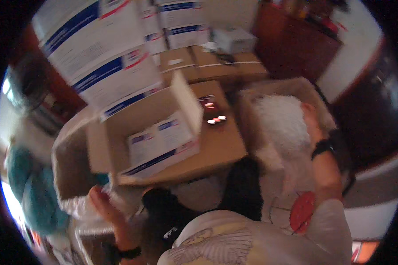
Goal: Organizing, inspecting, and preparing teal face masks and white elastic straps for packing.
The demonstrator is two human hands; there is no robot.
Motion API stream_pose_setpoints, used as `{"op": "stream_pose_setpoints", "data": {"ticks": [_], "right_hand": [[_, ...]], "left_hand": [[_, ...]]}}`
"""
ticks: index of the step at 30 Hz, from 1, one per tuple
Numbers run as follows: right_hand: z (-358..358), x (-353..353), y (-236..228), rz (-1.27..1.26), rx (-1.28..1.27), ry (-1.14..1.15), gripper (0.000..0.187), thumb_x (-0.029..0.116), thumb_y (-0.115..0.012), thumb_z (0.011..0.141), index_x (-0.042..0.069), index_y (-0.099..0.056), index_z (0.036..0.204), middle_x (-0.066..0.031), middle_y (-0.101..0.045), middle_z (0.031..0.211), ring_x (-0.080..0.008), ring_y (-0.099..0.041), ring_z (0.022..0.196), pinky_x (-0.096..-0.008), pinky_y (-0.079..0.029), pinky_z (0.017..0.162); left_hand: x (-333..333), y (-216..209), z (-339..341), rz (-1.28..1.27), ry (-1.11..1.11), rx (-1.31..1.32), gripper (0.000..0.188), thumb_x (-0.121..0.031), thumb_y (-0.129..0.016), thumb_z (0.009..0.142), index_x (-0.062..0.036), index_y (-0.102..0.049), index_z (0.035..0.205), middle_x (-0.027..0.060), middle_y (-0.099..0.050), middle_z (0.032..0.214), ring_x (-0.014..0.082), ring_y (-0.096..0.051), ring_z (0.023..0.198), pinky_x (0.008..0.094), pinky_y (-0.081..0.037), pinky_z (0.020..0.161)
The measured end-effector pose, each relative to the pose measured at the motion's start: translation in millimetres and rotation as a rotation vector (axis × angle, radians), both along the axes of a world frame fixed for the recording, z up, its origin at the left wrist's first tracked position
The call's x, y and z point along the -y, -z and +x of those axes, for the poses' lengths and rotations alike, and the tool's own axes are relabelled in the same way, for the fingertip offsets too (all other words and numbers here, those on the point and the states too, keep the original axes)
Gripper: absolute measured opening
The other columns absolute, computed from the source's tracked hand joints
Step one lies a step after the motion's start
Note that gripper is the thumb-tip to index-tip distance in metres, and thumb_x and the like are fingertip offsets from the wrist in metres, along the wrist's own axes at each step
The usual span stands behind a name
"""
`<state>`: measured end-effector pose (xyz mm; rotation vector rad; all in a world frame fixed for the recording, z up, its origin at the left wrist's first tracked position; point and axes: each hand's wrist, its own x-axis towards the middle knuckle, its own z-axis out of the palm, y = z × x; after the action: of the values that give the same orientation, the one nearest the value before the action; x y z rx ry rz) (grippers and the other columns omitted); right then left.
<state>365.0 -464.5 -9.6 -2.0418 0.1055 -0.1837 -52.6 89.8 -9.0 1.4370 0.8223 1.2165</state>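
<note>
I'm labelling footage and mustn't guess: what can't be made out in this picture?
Right hand, head view: blur hides its fingertips and whether they grip the white heap.
Left hand, head view: blur hides whether it holds anything.
Shiny dark-red object, head view: blur and glare hide what it is.
Open box, head view: white packs inside hide the floor beneath them.
Box stack, head view: the top edge cuts it off.

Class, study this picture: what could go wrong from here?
The stack of white boxes stands just beyond the open box; a bump might topple it.
The shiny red thing lies beside the raised flap and might be knocked if the box shifts.
The right hand is at the white bundle; a poor grip might spill it.
</note>
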Motion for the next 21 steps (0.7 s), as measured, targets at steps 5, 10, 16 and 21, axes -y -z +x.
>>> {"op": "stream_pose_setpoints", "data": {"ticks": [5, 10, 16, 21], "right_hand": [[-74, -181, -88, 0.433, -0.009, -0.373, 0.025, 0.025, -0.054, 0.084, 0.006, -0.055, 0.101, 0.0, -0.057, 0.094, -0.009, -0.051, 0.086, -0.0251, -0.041, 0.076], [-152, -331, -116, 0.014, 0.1, -1.104, 0.026, 0.021, -0.051, 0.086, 0.001, -0.056, 0.101, -0.0097, -0.06, 0.093, -0.0171, -0.057, 0.087, -0.0291, -0.044, 0.077], [-116, -417, -33, -0.749, 0.077, -1.11, 0.031, 0.024, -0.059, 0.075, 0.0, -0.06, 0.095, -0.0184, -0.061, 0.09, -0.0318, -0.058, 0.089, -0.0369, -0.046, 0.077], [-108, -450, -4, -1.1, 0.19, -1.031, 0.051, 0.034, -0.067, 0.067, 0.004, -0.055, 0.107, -0.0168, -0.056, 0.105, -0.0305, -0.052, 0.1, -0.0392, -0.042, 0.084]], "left_hand": [[51, -59, 52, 0.503, 0.368, -0.386, 0.018, -0.011, -0.055, 0.079, -0.0038, -0.055, 0.096, 0.0098, -0.055, 0.093, 0.0195, -0.054, 0.084, 0.0288, -0.041, 0.074], [54, -50, 77, 0.978, 0.431, -0.711, 0.016, -0.018, -0.058, 0.075, -0.0097, -0.057, 0.089, 0.0094, -0.058, 0.09, 0.0249, -0.056, 0.084, 0.0368, -0.038, 0.079], [77, -43, 50, 0.929, 0.558, -0.762, 0.01, -0.019, -0.061, 0.073, -0.0125, -0.059, 0.081, 0.0019, -0.061, 0.073, 0.0214, -0.057, 0.072, 0.036, -0.039, 0.07], [87, -25, 31, 0.926, 0.58, -0.785, 0.013, -0.02, -0.061, 0.073, -0.0138, -0.059, 0.084, 0.0016, -0.06, 0.074, 0.02, -0.056, 0.071, 0.0349, -0.038, 0.068]]}}
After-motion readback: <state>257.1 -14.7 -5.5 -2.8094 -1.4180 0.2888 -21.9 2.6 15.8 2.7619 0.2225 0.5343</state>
